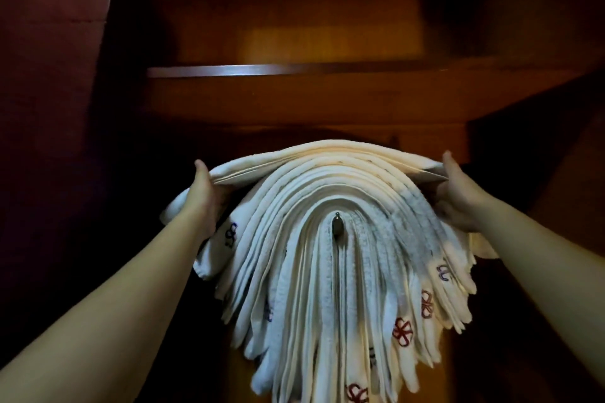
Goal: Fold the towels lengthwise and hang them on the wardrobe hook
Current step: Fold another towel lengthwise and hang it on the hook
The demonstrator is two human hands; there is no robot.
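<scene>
Because the hook (336, 223) at frame centre already carries many draped towels (314, 288), my left hand (204, 196) and right hand (458, 196) each grip the top towel (327, 154) by an end, spreading it over the stack.

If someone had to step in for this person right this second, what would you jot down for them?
Left hand: grips the left end of the top towel, fingers underneath.
Right hand: grips the right end of the same towel.
The top towel lies folded, arched over the stack of towels already draped on the wardrobe hook; both its ends are held up, not yet hanging down.
Done: many folded towels hang on the hook inside the wardrobe, below the shelf.
Left: lower both ends so this towel drapes like the others, then let go. Whether more towels wait is out of view.
</scene>
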